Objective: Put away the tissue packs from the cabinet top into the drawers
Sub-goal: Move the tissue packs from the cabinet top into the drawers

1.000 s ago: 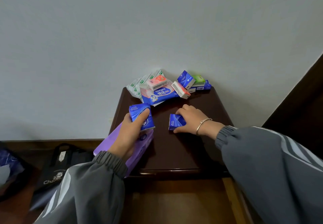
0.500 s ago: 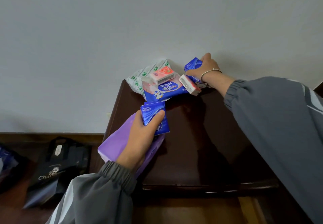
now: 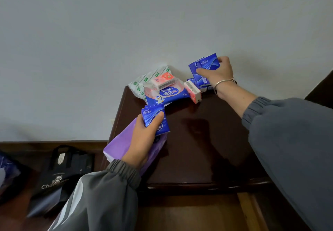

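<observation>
My left hand (image 3: 144, 140) grips small blue tissue packs (image 3: 155, 120) stacked on a purple pack (image 3: 120, 144) at the left edge of the dark wooden cabinet top (image 3: 198, 140). At the back right by the wall, my right hand (image 3: 218, 74) holds small blue tissue packs (image 3: 205, 68) lifted off the top. Between the hands, against the wall, lies a pile: a blue Deeyeo wipes pack (image 3: 167, 94), white and green packs (image 3: 142, 83), a pink pack (image 3: 163, 79) and a pink and white pack (image 3: 192, 91).
A black tote bag (image 3: 59, 173) and a blue bag (image 3: 7, 173) sit on the floor to the left. A dark wooden piece (image 3: 322, 86) stands at the right. Below the cabinet's front edge a brown wooden surface (image 3: 189, 212) shows.
My right hand left the middle of the cabinet top, reached to the back right corner and lifted blue packs from the pile. The left hand kept hold of its packs.
</observation>
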Demonstrator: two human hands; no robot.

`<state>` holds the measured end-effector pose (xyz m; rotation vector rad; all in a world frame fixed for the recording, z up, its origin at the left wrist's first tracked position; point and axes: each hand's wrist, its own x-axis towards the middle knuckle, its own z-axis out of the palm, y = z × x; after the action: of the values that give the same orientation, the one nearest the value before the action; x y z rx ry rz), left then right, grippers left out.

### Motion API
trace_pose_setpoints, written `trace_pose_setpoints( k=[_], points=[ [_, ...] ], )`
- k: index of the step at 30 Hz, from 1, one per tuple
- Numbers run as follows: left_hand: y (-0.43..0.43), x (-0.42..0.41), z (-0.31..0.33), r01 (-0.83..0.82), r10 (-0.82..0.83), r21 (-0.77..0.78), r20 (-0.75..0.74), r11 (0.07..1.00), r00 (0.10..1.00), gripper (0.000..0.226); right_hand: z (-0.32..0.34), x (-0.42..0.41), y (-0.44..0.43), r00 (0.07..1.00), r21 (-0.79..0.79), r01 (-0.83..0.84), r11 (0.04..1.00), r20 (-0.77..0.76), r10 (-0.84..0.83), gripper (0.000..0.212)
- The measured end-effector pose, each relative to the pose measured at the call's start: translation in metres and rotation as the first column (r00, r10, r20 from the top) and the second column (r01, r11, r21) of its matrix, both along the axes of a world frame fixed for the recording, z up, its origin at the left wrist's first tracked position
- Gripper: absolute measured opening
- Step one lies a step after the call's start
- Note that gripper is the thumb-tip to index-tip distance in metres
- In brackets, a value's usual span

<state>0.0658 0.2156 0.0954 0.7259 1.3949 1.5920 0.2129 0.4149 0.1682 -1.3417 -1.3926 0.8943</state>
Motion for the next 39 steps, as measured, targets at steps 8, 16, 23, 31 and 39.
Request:
trace_pose_setpoints(
  k=[8,16,23,31,39],
  points=[
    [-0.033,0.042,0.040,0.002,-0.002,0.007,0.081,1.000,0.997,0.039,-0.003,0.056,-0.148,0.944,-0.029,-0.271,0.962,-0.204,0.259,0.045],
    [-0.122,0.078,0.036,0.299,-0.271,-0.110,0.214,0.948,0.938,0.028,-0.021,0.095,-0.239,0.912,-0.247,-0.404,0.881,-0.175,0.370,0.050],
    [-0.162,0.091,0.034,0.236,-0.196,-0.148,0.244,0.960,0.950,0.043,-0.035,0.105,-0.279,0.886,-0.336,-0.454,0.825,-0.268,0.379,0.058],
    [-0.182,0.102,0.037,0.212,-0.187,-0.107,0.206,0.971,0.961,0.047,-0.044,0.102,-0.308,0.900,-0.382,-0.422,0.822,-0.286,0.329,0.056],
    [-0.191,0.089,0.028,0.162,-0.103,-0.257,0.229,0.953,0.968,0.058,-0.044,0.102,-0.337,0.812,-0.409,-0.583,0.702,-0.327,0.484,0.048]
  ],
)
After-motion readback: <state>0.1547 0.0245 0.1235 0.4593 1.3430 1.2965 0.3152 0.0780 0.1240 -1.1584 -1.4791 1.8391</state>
